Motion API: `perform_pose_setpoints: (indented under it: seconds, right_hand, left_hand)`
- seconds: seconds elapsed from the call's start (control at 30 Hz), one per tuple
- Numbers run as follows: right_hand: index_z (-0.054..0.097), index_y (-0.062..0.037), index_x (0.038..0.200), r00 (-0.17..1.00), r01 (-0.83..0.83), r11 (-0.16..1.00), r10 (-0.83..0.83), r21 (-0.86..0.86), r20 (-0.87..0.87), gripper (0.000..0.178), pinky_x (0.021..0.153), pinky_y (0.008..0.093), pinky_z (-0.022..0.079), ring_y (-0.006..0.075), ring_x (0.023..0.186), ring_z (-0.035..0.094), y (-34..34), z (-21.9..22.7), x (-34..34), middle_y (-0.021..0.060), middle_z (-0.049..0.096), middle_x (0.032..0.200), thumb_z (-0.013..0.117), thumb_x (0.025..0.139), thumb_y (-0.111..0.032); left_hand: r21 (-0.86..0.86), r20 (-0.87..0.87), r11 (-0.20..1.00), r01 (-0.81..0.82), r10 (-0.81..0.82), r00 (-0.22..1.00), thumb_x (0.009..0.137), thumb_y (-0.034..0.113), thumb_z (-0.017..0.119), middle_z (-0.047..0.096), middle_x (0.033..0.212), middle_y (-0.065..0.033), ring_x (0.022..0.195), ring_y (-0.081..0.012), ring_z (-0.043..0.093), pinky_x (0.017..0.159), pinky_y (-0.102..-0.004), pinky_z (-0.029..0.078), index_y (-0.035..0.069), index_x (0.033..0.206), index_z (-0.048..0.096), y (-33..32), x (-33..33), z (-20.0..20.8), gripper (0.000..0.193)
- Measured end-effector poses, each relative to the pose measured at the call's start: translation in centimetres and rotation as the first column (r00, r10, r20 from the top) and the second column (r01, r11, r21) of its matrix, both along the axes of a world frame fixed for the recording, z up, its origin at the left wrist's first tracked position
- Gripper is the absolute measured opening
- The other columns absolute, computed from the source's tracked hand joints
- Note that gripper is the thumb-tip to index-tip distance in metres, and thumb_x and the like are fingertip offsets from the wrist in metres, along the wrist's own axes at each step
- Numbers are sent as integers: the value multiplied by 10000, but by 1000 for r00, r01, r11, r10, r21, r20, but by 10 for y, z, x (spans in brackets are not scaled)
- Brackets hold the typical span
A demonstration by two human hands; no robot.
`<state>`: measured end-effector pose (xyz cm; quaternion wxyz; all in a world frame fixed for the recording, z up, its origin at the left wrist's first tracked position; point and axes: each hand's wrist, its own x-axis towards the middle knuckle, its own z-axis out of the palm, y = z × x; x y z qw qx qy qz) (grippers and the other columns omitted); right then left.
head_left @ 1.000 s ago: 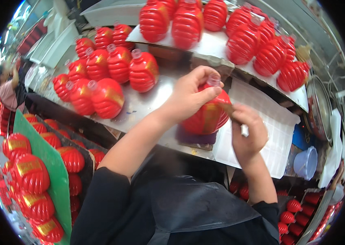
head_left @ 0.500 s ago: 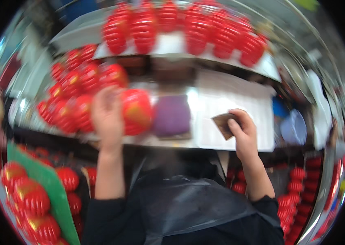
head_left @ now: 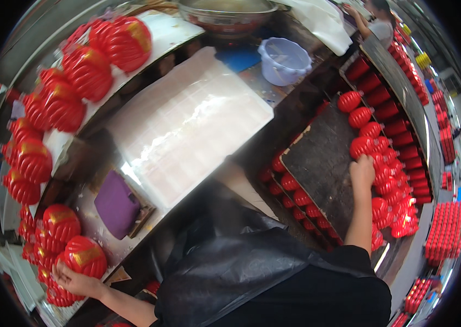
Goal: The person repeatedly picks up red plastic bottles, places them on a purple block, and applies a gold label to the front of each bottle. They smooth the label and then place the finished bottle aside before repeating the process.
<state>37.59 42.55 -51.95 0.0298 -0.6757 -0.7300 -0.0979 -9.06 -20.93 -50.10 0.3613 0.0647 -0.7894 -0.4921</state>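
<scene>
At the lower left, my left hand (head_left: 72, 280) is open beside a large shiny red ribbed lantern-shaped ornament (head_left: 85, 256) with a gold patch. More such ornaments stand close behind it. My right arm reaches out to the right. There my right hand (head_left: 362, 171) has its fingers curled against a smaller red ribbed ornament (head_left: 362, 146), at the edge of a crowd of them on a dark board (head_left: 320, 158). Its fingertips are partly hidden. A brown and gold card (head_left: 118, 275) lies near the bench edge close to my left forearm.
A purple pad (head_left: 117, 204) and a white plastic-covered tray (head_left: 187, 125) occupy the bench. Large red ornaments (head_left: 88, 73) line a raised white shelf. Beyond are a lilac basket (head_left: 285, 61) and a metal basin (head_left: 227, 16). Another person (head_left: 377, 24) is at the far right.
My view has turned right. My right hand has gone from above the tray to the small ornaments, and the brown card no longer shows in it. My left hand remains by the large ornaments.
</scene>
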Motion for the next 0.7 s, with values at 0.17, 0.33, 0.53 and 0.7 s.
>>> perform_pose_setpoints:
  seconds: [0.17,0.33,0.53,0.7]
  right_hand:
    - [538,18,1351,811,575,815,-555,-77,182,440,980,542,571,493,1167,672,-19,2,168,331,597,1328,565,975,-210]
    - [580,-1,1374,644,765,615,-729,-192,230,533,1039,506,540,426,1243,661,-64,-8,278,269,660,1354,638,993,-368]
    - [667,31,1265,713,700,679,-681,-223,168,566,1004,529,525,438,1202,671,-91,-60,334,279,708,1247,581,1019,-473]
    - [664,40,1148,839,544,838,-544,45,-4,450,912,555,543,468,1061,702,-100,-73,306,282,732,1126,644,971,-373]
  left_hand:
    - [-91,-201,995,-47,27,979,1100,148,567,653,1282,-146,1186,-271,654,1024,-337,544,-51,1307,621,26,-7,30,293]
    - [-216,-295,976,35,-99,950,1092,111,560,668,1290,-150,1175,-248,649,1063,-344,510,-58,1292,654,76,-28,59,278]
    - [-59,-273,921,385,-386,881,1074,71,571,687,1258,-139,1142,-220,654,1040,-327,500,-41,1258,689,152,-48,68,245]
    - [131,-239,767,628,-590,771,1064,55,580,713,1215,-94,1130,-178,665,1019,-305,510,6,1248,696,193,-44,52,223]
